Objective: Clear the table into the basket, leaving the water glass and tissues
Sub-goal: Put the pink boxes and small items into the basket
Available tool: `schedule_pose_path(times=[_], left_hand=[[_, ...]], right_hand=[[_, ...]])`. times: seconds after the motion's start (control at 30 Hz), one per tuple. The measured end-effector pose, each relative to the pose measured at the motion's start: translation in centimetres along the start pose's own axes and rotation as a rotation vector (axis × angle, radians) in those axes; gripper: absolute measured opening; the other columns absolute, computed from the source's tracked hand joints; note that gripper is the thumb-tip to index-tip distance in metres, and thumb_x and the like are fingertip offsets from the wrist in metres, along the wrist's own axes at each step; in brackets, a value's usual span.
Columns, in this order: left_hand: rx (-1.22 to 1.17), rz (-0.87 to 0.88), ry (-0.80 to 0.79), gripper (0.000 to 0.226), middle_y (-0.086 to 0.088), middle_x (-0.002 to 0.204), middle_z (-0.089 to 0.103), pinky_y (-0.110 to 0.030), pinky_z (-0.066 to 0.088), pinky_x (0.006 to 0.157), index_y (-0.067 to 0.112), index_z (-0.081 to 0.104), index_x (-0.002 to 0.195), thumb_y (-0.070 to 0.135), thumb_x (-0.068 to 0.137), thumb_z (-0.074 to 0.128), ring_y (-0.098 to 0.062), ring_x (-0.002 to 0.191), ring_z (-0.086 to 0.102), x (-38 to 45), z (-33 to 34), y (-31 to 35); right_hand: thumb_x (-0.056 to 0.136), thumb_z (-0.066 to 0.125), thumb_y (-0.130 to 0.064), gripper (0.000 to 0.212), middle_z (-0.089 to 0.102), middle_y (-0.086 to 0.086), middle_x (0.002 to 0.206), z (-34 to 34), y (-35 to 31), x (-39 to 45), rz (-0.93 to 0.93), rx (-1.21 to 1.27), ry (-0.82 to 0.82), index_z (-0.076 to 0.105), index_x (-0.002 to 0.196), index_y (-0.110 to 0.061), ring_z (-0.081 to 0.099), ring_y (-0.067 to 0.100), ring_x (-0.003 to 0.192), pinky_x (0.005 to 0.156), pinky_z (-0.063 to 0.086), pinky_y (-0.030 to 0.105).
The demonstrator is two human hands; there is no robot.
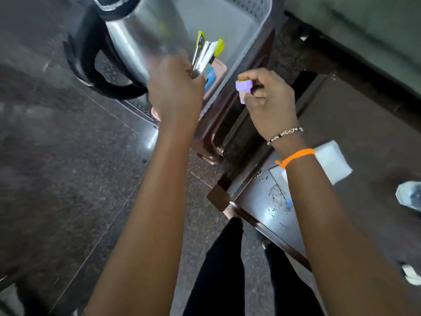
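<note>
We have both hands over the basket (255, 33), which sits on a dark stool beside the table (355, 124). Our left hand (175, 92) is closed around the hinge end of a stapler (205, 55), whose metal body and yellow-green tips stick up and out above the basket floor. Our right hand (271, 96) pinches a small purple piece (243, 86) between thumb and fingertips (245, 76), just over the near basket rim; we cannot tell what it is.

We judge the stapler as stiff, fairly dense for its size and smooth on the metal, so the wrapped hold near the hinge suits it; its 2 arms look spread, so it may flop when released. The purple piece looks light and hard, fine for a fingertip pinch and a short drop.

A steel kettle (141, 35) with a black handle already stands in the basket, blurred, so both items want the free floor to its right. On the table the tissues (335, 160) and the water glass (410, 196) stand well apart from our hands.
</note>
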State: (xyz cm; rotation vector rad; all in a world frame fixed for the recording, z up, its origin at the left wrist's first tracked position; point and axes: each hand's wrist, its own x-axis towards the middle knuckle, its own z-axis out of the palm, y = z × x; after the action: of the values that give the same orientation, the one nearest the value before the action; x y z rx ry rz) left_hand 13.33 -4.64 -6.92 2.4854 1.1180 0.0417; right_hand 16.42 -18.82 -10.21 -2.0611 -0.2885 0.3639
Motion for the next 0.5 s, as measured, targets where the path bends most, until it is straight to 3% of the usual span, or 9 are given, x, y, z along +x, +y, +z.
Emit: schedule_pose_path(times=[0.07, 0.2, 0.3, 0.4, 0.5], left_hand=[[0.063, 0.010, -0.014, 0.021, -0.013, 0.090, 0.070, -0.031, 0.039, 0.063, 0.012, 0.070, 0.088, 0.024, 0.075, 0.059, -0.036, 0.090, 0.063, 2.0, 0.5, 0.1], [0.174, 0.066, -0.090, 0.026, -0.016, 0.108, 0.068, -0.036, 0.047, 0.081, 0.014, 0.068, 0.104, 0.024, 0.081, 0.059, -0.037, 0.104, 0.061, 3.9, 2.2, 0.8], [0.188, 0.091, -0.120, 0.026, -0.017, 0.110, 0.067, -0.034, 0.041, 0.073, 0.009, 0.065, 0.101, 0.027, 0.083, 0.060, -0.038, 0.106, 0.061, 4.0, 3.3, 1.3], [0.201, 0.091, -0.090, 0.018, -0.015, 0.110, 0.067, -0.032, 0.030, 0.068, 0.009, 0.064, 0.101, 0.012, 0.087, 0.054, -0.037, 0.106, 0.060, 4.3, 4.1, 1.4], [0.216, 0.107, -0.092, 0.019, -0.014, 0.111, 0.067, -0.033, 0.030, 0.067, 0.010, 0.064, 0.104, 0.008, 0.087, 0.054, -0.036, 0.107, 0.060, 4.4, 4.5, 1.6]], right_hand=[[0.079, 0.053, 0.000, 0.027, 0.061, 0.016, 0.103, 1.0, -0.6, 2.0, -0.008, -0.019, 0.042, 0.064, 0.102, -0.009, 0.062, 0.026, 0.081, 0.078, 0.056, 0.032], [0.076, 0.054, -0.002, 0.026, 0.065, 0.013, 0.101, 2.2, -0.6, 5.3, -0.045, -0.099, 0.081, 0.064, 0.100, -0.009, 0.064, 0.026, 0.085, 0.081, 0.052, 0.030], [0.077, 0.054, -0.006, 0.027, 0.066, 0.011, 0.103, 2.8, -0.2, 7.2, -0.035, -0.192, 0.061, 0.064, 0.101, -0.009, 0.064, 0.027, 0.088, 0.086, 0.051, 0.037], [0.076, 0.055, -0.004, 0.027, 0.066, 0.009, 0.098, 3.3, -0.1, 8.4, -0.049, -0.227, 0.064, 0.064, 0.100, -0.010, 0.061, 0.025, 0.089, 0.087, 0.049, 0.038], [0.076, 0.053, -0.003, 0.027, 0.065, 0.008, 0.099, 3.5, -0.1, 9.4, -0.057, -0.265, 0.060, 0.062, 0.100, -0.011, 0.059, 0.025, 0.095, 0.089, 0.048, 0.044]])
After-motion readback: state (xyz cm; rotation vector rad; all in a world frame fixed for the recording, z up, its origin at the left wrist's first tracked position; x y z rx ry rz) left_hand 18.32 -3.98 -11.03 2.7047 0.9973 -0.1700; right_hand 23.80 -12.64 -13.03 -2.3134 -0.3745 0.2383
